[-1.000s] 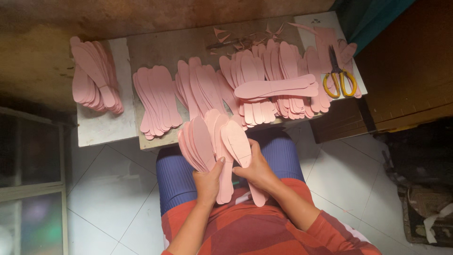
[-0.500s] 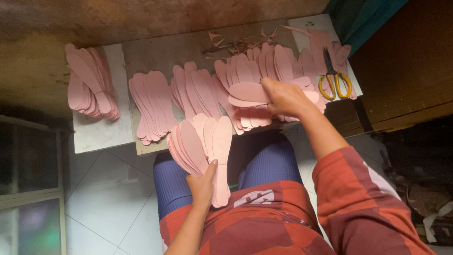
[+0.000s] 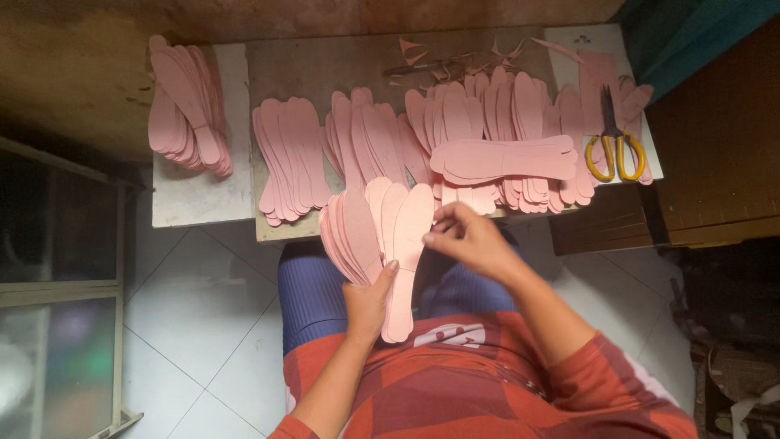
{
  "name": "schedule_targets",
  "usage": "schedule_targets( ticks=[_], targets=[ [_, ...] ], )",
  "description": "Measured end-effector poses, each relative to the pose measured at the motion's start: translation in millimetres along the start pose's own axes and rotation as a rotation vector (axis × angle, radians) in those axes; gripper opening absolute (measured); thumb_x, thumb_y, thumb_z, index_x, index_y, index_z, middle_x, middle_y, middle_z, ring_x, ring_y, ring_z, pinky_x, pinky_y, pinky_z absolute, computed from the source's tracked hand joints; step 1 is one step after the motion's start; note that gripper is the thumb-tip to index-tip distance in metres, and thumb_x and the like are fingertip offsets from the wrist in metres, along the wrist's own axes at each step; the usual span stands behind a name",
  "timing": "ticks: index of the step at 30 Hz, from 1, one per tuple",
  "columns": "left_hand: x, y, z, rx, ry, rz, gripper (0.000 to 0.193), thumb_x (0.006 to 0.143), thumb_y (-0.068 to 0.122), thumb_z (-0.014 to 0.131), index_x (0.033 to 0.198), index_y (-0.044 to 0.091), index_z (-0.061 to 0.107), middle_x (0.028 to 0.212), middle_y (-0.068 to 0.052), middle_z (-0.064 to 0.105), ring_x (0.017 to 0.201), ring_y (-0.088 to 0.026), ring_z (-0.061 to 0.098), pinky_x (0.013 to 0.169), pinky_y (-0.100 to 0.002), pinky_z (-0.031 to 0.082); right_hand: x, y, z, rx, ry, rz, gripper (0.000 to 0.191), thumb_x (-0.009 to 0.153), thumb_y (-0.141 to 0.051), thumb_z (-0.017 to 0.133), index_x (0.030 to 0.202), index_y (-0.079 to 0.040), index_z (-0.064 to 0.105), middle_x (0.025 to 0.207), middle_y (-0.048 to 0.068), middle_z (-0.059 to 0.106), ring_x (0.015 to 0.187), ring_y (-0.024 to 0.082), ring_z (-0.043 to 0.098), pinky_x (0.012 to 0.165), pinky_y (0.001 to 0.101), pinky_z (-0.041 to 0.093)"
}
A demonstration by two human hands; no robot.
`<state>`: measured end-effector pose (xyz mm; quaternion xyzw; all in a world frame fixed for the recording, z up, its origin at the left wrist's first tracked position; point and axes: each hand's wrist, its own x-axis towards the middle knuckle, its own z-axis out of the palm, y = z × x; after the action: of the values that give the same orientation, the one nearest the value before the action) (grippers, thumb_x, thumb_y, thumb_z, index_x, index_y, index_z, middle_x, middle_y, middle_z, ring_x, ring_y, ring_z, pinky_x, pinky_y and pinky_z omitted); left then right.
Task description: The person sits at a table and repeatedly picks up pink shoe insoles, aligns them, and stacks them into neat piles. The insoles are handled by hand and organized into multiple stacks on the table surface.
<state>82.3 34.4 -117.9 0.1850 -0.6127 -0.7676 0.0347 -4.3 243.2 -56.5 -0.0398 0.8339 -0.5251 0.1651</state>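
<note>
Low table [image 3: 199, 199] carried pink insole stacks [image 3: 292, 158]. Right hand [image 3: 467, 240], half-curled and empty, had returned from twelve o'clock toward the insole fan [image 3: 378, 236] gripped by left hand [image 3: 367, 299].

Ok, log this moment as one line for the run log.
left hand: holds fan of pink insoles | right hand: at fan's right edge, empty | table: insole stacks, yellow scissors
</note>
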Motion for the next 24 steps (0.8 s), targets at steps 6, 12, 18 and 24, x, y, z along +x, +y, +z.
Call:
schedule_targets(
  ticks=[6, 12, 18, 24],
  targets=[
    [0.1, -14.3, -7.2, -0.063, -0.081, 0.022, 0.031, 0.089, 0.009, 0.072, 0.117, -0.004, 0.069, 0.105, -0.007, 0.075, 0.094, -0.013, 0.07, 0.082, -0.028, 0.057, -26.5, 19.6, 71.8, 0.837, 0.225, 0.142, 0.017, 0.096, -0.014, 0.07, 0.108, -0.004, 0.062, 0.091, 0.004, 0.071, 0.078, 0.012, 0.068, 0.069, 0.0285, 0.056],
    [-5.6, -5.3, -10.0, -0.046, -0.002, 0.037, 0.033, 0.086, 0.006, 0.08, 0.115, -0.004, 0.069, 0.102, -0.008, 0.074, 0.091, -0.012, 0.067, 0.08, -0.028, 0.056, -43.8, 13.1, 57.9, 0.975, 0.215, 0.123, 0.013, 0.098, -0.015, 0.065, 0.108, -0.008, 0.062, 0.094, 0.003, 0.071, 0.08, 0.011, 0.067, 0.068, 0.0273, 0.054],
    [-16.8, -7.3, -9.1, -0.091, -0.039, -0.06, 0.031, 0.086, 0.005, 0.078, 0.114, -0.004, 0.069, 0.097, -0.01, 0.075, 0.085, -0.013, 0.069, 0.073, -0.029, 0.057, -57.4, 11.3, 98.6, 0.949, 0.342, 0.189, 0.012, 0.098, -0.013, 0.067, 0.107, -0.006, 0.061, 0.096, 0.0, 0.069, 0.087, 0.009, 0.066, 0.073, 0.0289, 0.053],
    [-23.6, -11.0, -15.8, -0.171, -0.169, 0.016, 0.028, 0.092, 0.005, 0.07, 0.118, -0.004, 0.068, 0.104, -0.009, 0.074, 0.092, -0.014, 0.07, 0.08, -0.027, 0.058, -62.8, 16.0, 101.1, 1.01, 0.415, 0.158, 0.013, 0.097, -0.013, 0.066, 0.106, -0.006, 0.061, 0.095, 0.004, 0.071, 0.084, 0.012, 0.067, 0.077, 0.0308, 0.056]
  ],
)
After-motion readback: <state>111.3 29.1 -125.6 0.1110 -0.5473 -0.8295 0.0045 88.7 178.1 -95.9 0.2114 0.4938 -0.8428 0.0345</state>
